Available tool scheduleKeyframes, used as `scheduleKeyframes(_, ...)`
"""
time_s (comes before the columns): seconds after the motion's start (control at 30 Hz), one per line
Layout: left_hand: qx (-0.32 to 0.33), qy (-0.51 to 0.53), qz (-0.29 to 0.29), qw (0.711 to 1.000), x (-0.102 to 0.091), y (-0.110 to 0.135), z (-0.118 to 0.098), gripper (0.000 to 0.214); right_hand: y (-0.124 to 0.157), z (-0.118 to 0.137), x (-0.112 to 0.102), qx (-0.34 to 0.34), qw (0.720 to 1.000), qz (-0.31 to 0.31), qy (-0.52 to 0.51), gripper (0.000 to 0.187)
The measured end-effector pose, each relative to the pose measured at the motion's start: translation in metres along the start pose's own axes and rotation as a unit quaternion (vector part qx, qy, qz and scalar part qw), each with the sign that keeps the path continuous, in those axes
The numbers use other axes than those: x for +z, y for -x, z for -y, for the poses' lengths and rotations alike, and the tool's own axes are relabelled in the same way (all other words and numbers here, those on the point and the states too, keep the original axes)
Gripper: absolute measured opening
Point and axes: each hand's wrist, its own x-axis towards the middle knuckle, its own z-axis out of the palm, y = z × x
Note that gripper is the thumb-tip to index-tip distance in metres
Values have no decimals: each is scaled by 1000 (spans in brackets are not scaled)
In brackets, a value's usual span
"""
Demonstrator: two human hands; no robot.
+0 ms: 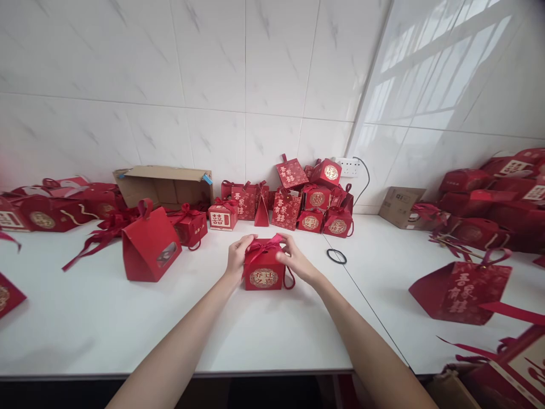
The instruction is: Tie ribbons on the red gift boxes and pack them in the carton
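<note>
A small red gift box with a round gold emblem stands upright on the white table in front of me. A ribbon bow is tied across its top, and a red cord loop hangs at its right side. My left hand is closed round the box's upper left edge, its fingertips by the bow's left end. Closed at the upper right edge, my right hand has its thumb in front and its fingers by the bow's right end. The palm sides and some fingertips are hidden.
Several finished-looking red boxes are piled by the wall. A taller red box and an open cardboard carton are at left. A black ring lies right of my hands, with another red bag-shaped box farther right.
</note>
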Motion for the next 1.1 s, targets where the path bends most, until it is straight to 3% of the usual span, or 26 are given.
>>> scheduleKeyframes(0.1, -14, -1, 2, 1000, -1, -1, -1, 38, 5, 4, -4, 23, 993, 116, 28, 102)
scheduleKeyframes(0.17, -6, -3, 4, 1000, -1, 0, -4, 39, 8, 8, -3, 25, 989, 135, 63, 109)
scheduleKeyframes(0.27, 41, -4, -4, 999, -3, 0, -10, 37, 8, 11, -2, -56, 983, 87, 153, 106)
scheduleKeyframes(0.37, 119, -38, -7, 992, -7, -4, -11, 36, 3, 5, -5, -195, 951, -2, 241, 102)
scheduleKeyframes(0.43, 129, -72, -11, 989, -10, -9, -5, 31, 0, 0, -10, -233, 932, -24, 277, 99)
scheduleKeyframes(0.6, 67, -83, -5, 994, -11, -15, 15, 44, 0, -5, -13, -224, 923, -32, 310, 91)
scheduleKeyframes(0.73, 84, -71, 54, 993, -10, -11, 17, 55, 0, -7, -11, -245, 915, -17, 319, 98)
scheduleKeyframes(0.87, 94, -163, 40, 981, -10, -8, 14, 65, -4, -14, -15, -255, 909, 21, 328, 94)
scheduleKeyframes(1.0, 130, -238, 16, 962, -12, -8, 14, 55, -6, -18, -17, -228, 932, 32, 280, 94)
scheduleKeyframes(1.1, 155, -232, 14, 960, -13, -9, 14, 50, -6, -20, -13, -200, 949, 48, 239, 95)
